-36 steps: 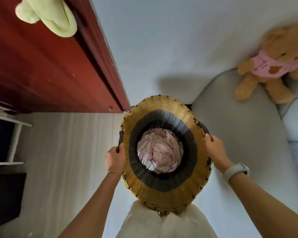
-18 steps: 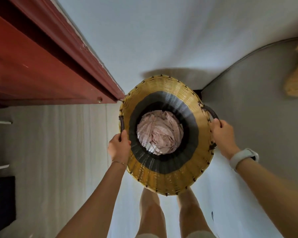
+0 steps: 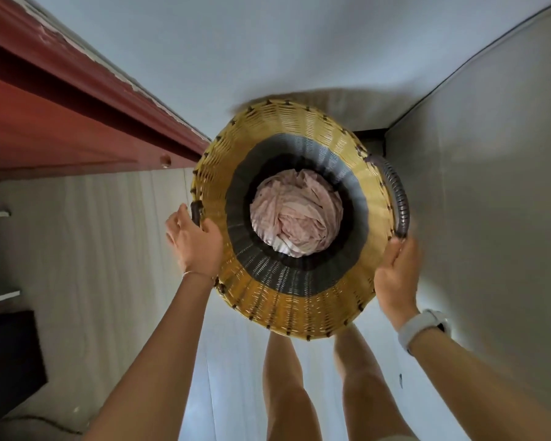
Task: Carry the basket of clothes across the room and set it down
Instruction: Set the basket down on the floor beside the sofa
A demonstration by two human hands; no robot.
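The round woven basket (image 3: 295, 316), yellow with a dark band inside, sits low in front of my legs with crumpled pink clothes (image 3: 295, 213) at its bottom. My left hand (image 3: 196, 243) lies against the left rim, with the fingers spread outward and the thumb on the rim beside the dark left handle (image 3: 196, 213). My right hand (image 3: 395, 278) rests flat on the basket's right side. Its fingertips touch only the lower end of the ribbed right handle (image 3: 398, 198), and it is motion-blurred.
A red-brown wooden door (image 3: 61, 122) stands close on the left. A grey upholstered surface (image 3: 490, 186) rises on the right, its corner just behind the basket. Pale floor (image 3: 236, 377) runs under my legs. A dark cabinet (image 3: 7, 361) and white shelf are at far left.
The basket has gone lower and nearer the floor. Both hands have loosened from fists on the handles: the left fingers spread, and the right hand slid down off its handle.
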